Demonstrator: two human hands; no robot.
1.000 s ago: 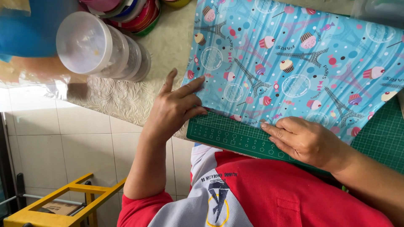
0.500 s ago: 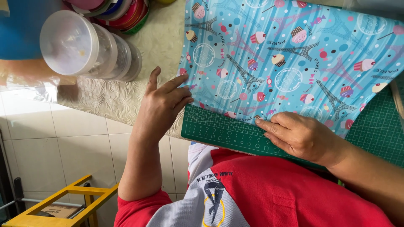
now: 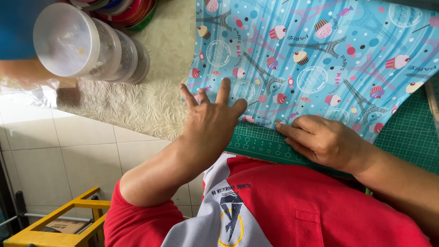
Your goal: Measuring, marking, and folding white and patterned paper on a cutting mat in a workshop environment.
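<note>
A sheet of blue wrapping paper (image 3: pixel 320 59) printed with towers and cupcakes lies over a green cutting mat (image 3: pixel 407 137) on the table. My left hand (image 3: pixel 210 123) rests flat on the paper's near left corner, fingers spread, holding nothing. My right hand (image 3: pixel 324 139) lies beside it, its fingertips pressing the paper's near edge down onto the mat. The two hands are a short gap apart. My red and grey shirt (image 3: pixel 292 206) fills the bottom of the view.
A stack of clear round plastic tubs (image 3: pixel 82 45) lies on its side at the upper left on a cream embossed tablecloth (image 3: pixel 151 100), with ribbon rolls (image 3: pixel 128 11) behind. Below the table edge are pale floor tiles (image 3: pixel 68 155) and a yellow frame (image 3: pixel 68 215).
My left hand has slid from the paper's corner edge further onto the sheet and spread its fingers. My right hand has stayed on the near edge.
</note>
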